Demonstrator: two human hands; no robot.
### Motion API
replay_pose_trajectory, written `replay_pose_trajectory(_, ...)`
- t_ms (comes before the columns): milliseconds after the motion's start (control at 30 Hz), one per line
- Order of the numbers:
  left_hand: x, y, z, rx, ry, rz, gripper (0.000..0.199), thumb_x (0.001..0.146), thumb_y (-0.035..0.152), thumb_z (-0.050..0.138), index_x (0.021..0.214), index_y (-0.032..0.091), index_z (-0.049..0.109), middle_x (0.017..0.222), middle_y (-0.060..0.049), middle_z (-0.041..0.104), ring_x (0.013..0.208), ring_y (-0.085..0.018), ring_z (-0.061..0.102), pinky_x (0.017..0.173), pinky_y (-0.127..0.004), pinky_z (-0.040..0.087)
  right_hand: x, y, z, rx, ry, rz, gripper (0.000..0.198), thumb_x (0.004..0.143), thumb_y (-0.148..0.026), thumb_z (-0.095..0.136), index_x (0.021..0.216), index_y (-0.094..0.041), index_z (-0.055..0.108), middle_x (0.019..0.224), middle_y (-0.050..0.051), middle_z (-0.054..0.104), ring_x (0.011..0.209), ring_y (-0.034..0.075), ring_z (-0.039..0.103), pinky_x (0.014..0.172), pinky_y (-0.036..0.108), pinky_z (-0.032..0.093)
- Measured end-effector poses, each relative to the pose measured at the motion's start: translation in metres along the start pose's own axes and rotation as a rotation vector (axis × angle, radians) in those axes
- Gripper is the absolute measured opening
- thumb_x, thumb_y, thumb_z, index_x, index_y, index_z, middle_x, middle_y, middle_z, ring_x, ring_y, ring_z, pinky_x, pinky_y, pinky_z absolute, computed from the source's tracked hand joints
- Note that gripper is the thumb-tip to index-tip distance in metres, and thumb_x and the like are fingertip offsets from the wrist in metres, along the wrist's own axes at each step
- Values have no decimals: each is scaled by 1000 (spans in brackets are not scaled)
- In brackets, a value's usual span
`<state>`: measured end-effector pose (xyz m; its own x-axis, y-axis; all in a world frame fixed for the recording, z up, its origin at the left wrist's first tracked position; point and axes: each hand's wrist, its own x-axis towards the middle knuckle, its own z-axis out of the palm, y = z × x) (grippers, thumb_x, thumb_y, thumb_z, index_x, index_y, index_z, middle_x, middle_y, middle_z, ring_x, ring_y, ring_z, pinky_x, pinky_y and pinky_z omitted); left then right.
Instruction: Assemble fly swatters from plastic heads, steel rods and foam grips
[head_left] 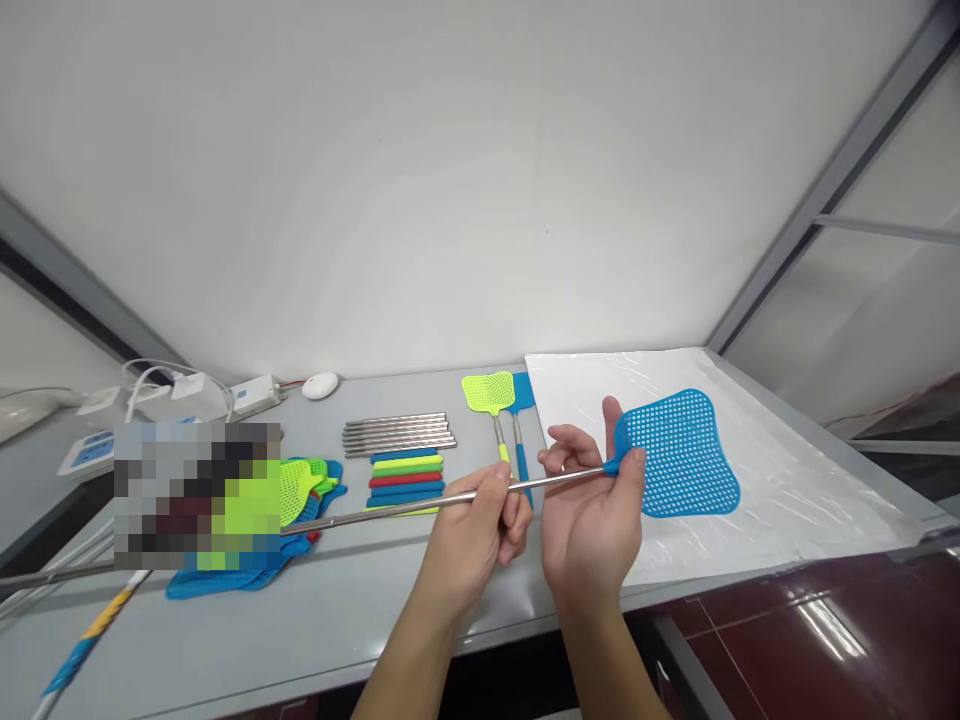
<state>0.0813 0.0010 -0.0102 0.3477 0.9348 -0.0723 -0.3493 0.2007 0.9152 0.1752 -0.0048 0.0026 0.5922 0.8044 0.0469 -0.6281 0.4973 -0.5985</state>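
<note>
Head view: my left hand [466, 528] grips the metal rod [559, 478], my right hand [589, 530] pinches the blue swatter head [681, 458]; I'd keep its collar [613, 465] straight in line.

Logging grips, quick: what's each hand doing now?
Left hand: closed, holding the metal rod.
Right hand: partly open, holding the blue swatter head near its base.
</note>
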Motion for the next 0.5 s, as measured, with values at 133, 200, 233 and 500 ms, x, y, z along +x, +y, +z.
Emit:
replay_pose_trajectory(133,2,4,0,123,-41,27,46,96,41,46,57,17,43,48,3,46,40,-6,35,43,-23,25,0,9,-11,-95,-52,28,40,96,-51,43,113,-23,65,82,2,63,70,13,54,72,29,45)
replay_pose_trajectory(200,3,5,0,163,-73,20,47,96,41,46,56,17,44,48,3,47,41,-6,36,43,-23,25,-2,16,-20,-184,-85,49,33,94,-49,51,94,-21,69,74,0,57,69,12,54,67,27,44)
replay_pose_trajectory(233,3,6,-1,168,-79,10,47,96,42,46,56,17,44,48,3,46,41,-7,36,43,-23,26,-4,18,-23,-221,-110,60,33,93,-49,54,85,-20,68,71,-1,55,66,11,52,64,26,42)
replay_pose_trajectory(500,-16,11,-40,0,73,45,50,91,51,53,57,20,32,47,7,30,43,-6,24,43,-23,19,-2,8,-34,-216,-203,52,43,97,-49,45,67,-20,54,45,-7,32,47,10,37,54,26,37)
